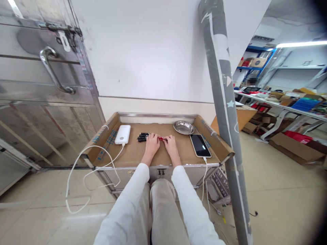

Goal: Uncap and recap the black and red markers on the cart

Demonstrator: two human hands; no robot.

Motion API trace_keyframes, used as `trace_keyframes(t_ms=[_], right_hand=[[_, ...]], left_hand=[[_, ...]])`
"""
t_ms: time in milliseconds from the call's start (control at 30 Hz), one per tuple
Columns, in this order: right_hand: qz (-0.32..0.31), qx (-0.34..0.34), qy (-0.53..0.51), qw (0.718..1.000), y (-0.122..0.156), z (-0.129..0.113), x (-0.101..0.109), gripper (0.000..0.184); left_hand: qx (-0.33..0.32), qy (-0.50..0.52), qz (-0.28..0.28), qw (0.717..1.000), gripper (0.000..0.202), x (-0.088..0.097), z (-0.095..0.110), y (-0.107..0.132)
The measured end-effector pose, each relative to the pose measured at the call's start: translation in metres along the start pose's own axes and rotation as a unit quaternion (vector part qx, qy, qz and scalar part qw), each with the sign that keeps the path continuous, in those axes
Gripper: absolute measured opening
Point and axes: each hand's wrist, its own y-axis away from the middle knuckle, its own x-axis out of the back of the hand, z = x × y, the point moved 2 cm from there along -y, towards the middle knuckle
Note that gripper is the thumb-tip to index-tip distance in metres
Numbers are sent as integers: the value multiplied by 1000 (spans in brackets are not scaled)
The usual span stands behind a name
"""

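Note:
My left hand (152,143) and my right hand (170,144) meet low over the middle of the cardboard-covered bench top (133,156). Between their closed fingertips is a slim red object (160,138), mostly covered, so its kind does not show. A bunch of several slim black pen-like pieces (143,137) with shiny ends lies just left of my left hand, whose fingers hide their right ends. Beyond my right hand sits a shallow round metal dish (184,127).
A white power bank (123,134) with a white cable (74,163) lies at the left. At the right is a phone (200,146), also cabled. Folded cardboard walls edge the bench sides. A tall grey wrapped roll (224,102) leans by its right end. A person sits far off.

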Motion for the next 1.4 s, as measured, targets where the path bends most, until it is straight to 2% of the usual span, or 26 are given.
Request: trace_keyframes(t_ms=[133, 367, 633, 700, 833, 900, 967, 1100, 1200, 1267, 1333, 1400], right_hand=[[6, -16, 17, 1000, 0, 0, 2, 20], [32, -40, 44, 998, 0, -8, 10, 22], [-18, -33, 115, 993, 3, -15, 13, 27], [-20, -34, 120, 992, 4, -16, 13, 29], [-15, -28, 114, 993, 3, -15, 11, 29], [-11, -21, 103, 994, 3, -14, 10, 29], [-6, -7, 84, 996, 2, -15, 10, 29], [1, 46, 39, 998, 3, -19, 13, 35], [-9, 90, 0, 996, 3, -24, 17, 44], [-14, 100, -19, 995, 3, -25, 20, 41], [-10, 94, -33, 995, 3, -26, 21, 37], [-1, 84, -48, 995, 2, -25, 22, 34]], left_hand=[[-18, -45, -32, 998, 19, -7, 2, 0], [22, -78, -9, 997, 20, -6, 1, -7], [22, -93, 10, 995, 27, -5, 3, 0], [54, -111, 31, 992, 28, -1, 3, 3], [168, -153, 79, 971, 30, 10, 0, 12], [190, -163, 81, 965, 30, 12, -1, 15], [180, -165, 71, 967, 29, 12, -2, 17], [121, -145, 30, 981, 27, 9, -2, 15], [70, -88, -4, 994, 28, 9, 0, 11], [56, -32, -15, 998, 28, 9, 1, 9], [53, 34, -4, 998, 26, 10, 1, 8], [41, 110, 32, 993, 21, 11, -1, 7]])
